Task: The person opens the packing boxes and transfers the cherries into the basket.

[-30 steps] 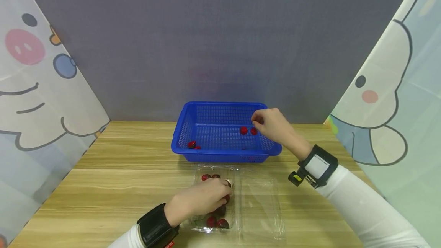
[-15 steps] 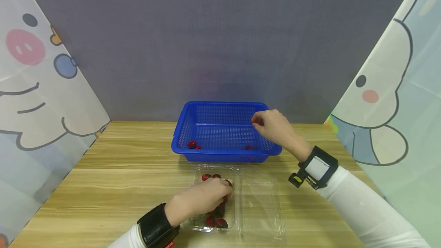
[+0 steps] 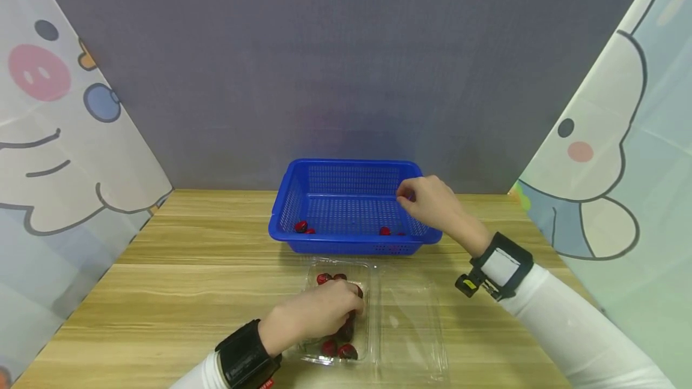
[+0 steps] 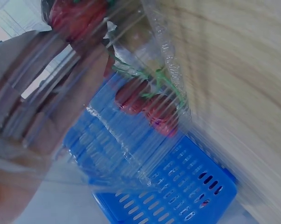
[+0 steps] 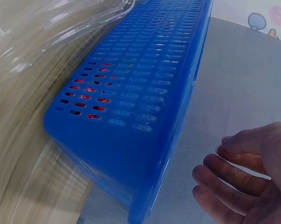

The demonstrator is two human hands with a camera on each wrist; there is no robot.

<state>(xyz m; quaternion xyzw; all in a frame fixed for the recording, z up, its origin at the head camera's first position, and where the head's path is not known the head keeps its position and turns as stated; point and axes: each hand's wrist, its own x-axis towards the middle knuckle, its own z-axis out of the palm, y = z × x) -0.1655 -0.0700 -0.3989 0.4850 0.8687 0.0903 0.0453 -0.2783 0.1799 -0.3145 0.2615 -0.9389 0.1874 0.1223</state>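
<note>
While your left hand (image 3: pixel 321 310) reaches into the near clear box (image 3: pixel 346 264), its fingertips lie at a red fruit (image 4: pixel 79 18); whether they clamp it, the views cannot tell you. Your right hand (image 3: pixel 430 198) hangs at the right end of the far blue basket (image 3: pixel 351 179), thumb and fingers apart. Fruits (image 3: pixel 348 351) lie around your left hand, and others (image 3: pixel 300 226) rest along the basket's near side, left and right.

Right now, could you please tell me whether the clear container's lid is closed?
No, the lid lies folded open beside the base holding red fruit.
</note>
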